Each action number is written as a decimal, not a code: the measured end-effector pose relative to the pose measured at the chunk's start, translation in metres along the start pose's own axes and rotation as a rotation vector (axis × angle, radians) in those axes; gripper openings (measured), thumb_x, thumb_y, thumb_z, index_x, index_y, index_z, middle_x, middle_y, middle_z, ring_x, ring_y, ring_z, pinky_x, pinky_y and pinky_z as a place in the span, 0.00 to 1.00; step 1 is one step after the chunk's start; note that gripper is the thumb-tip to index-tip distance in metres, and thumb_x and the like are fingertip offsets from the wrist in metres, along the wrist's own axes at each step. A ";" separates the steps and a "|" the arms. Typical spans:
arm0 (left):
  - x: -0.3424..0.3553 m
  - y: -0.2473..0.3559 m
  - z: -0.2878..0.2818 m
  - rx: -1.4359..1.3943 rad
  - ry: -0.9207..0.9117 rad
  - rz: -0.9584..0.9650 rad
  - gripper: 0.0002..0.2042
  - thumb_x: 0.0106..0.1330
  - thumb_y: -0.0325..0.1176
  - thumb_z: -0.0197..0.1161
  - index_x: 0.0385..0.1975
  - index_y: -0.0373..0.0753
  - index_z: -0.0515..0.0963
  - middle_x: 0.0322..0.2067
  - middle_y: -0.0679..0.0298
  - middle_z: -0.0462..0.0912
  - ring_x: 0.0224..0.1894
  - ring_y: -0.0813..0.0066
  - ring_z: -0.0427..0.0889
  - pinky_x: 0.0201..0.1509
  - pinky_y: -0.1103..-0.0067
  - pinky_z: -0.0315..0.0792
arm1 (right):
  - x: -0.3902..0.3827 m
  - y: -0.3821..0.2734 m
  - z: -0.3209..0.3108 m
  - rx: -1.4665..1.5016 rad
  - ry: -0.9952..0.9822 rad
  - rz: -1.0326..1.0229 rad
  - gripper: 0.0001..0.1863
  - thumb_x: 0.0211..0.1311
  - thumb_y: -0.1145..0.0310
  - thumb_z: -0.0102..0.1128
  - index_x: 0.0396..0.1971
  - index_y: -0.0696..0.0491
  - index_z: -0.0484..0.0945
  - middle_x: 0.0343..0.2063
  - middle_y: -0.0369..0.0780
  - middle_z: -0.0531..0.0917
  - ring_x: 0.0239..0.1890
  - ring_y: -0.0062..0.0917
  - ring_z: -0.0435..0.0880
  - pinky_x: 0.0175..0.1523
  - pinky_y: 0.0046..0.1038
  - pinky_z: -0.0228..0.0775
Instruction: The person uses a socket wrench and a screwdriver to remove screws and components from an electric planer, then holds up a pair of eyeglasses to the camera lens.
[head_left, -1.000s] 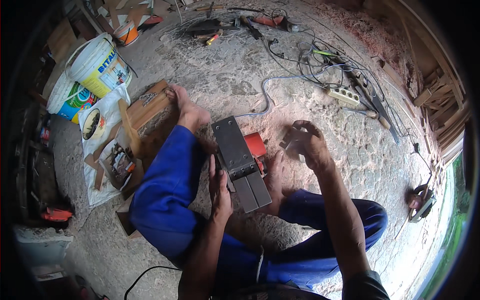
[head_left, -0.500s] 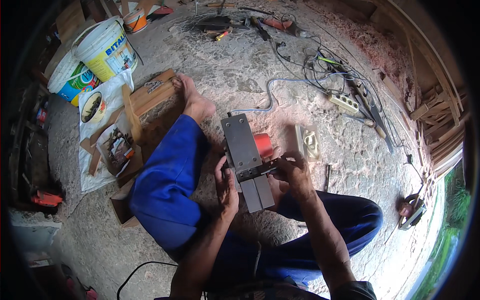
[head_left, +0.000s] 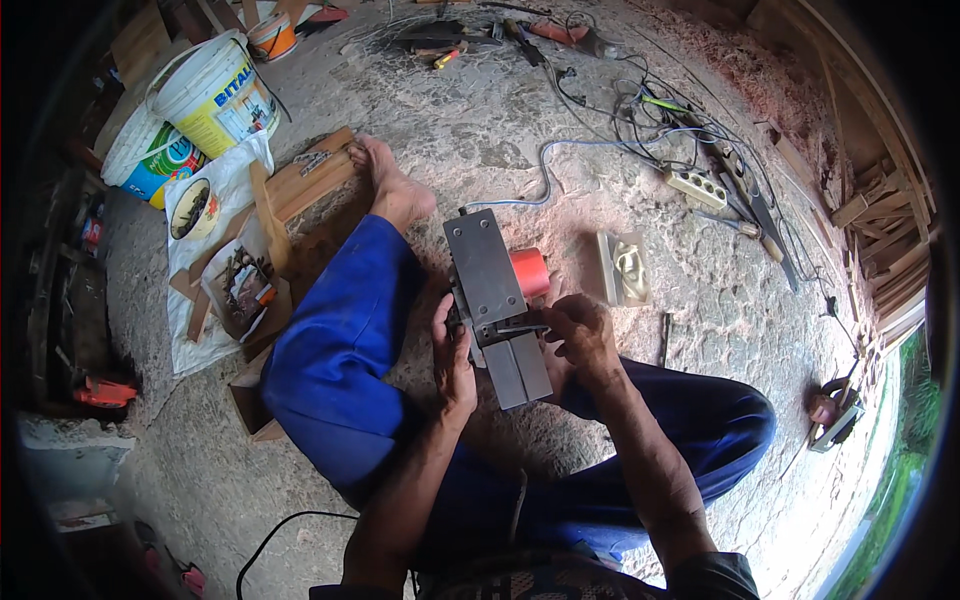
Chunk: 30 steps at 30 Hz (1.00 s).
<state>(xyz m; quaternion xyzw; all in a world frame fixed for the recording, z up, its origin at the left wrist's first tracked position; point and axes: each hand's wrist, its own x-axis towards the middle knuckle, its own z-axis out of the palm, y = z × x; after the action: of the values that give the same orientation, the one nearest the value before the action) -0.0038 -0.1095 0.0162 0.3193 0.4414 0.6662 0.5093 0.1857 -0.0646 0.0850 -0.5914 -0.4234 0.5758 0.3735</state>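
An electric hand planer (head_left: 485, 265) lies upside down between my legs, its two flat grey sole plates facing up. A red motor housing (head_left: 529, 272) sticks out on its right side. My left hand (head_left: 457, 360) is wrapped against the planer's left side, steadying it, thumb up and fingers partly hidden. My right hand (head_left: 585, 335) pinches a slim metal wrench (head_left: 528, 328), whose far end lies at the cutter slot between the two plates. The bolts under that end are too small to make out.
A wooden-edged tray with a pale block (head_left: 626, 268) sits to the right. Beyond it are a power strip (head_left: 697, 187), tangled cords and a handsaw (head_left: 770, 235). At left stand paint buckets (head_left: 220, 95), a bowl (head_left: 195, 210) and a box of small hardware (head_left: 240, 290) on white cloth.
My right hand has shifted slightly, and the wrench now shows as a pale, slim bar across the slot. My left hand stays on the planer. The whole view has shifted a little.
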 end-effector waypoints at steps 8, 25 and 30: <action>-0.002 0.008 0.003 0.001 -0.016 -0.014 0.30 0.68 0.37 0.56 0.70 0.40 0.58 0.64 0.60 0.65 0.65 0.70 0.65 0.71 0.71 0.57 | -0.002 0.005 0.009 -0.077 -0.010 -0.079 0.15 0.63 0.62 0.66 0.40 0.59 0.82 0.32 0.39 0.85 0.30 0.21 0.83 0.32 0.24 0.75; -0.004 -0.001 0.002 0.098 -0.014 -0.031 0.34 0.66 0.21 0.60 0.70 0.47 0.56 0.64 0.63 0.65 0.64 0.73 0.65 0.68 0.73 0.59 | 0.004 0.017 -0.002 0.050 -0.198 -0.038 0.07 0.63 0.74 0.66 0.40 0.55 0.86 0.30 0.35 0.86 0.30 0.16 0.82 0.35 0.20 0.75; -0.006 0.004 0.005 0.075 -0.036 -0.052 0.32 0.67 0.25 0.60 0.70 0.44 0.55 0.62 0.59 0.67 0.62 0.70 0.67 0.67 0.70 0.62 | 0.014 0.029 -0.002 0.103 -0.231 -0.111 0.08 0.62 0.72 0.68 0.40 0.57 0.83 0.32 0.34 0.85 0.31 0.14 0.82 0.35 0.19 0.74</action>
<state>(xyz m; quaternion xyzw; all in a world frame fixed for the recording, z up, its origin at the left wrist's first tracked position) 0.0002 -0.1147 0.0222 0.3385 0.4648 0.6299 0.5222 0.1894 -0.0620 0.0532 -0.4768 -0.4655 0.6394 0.3835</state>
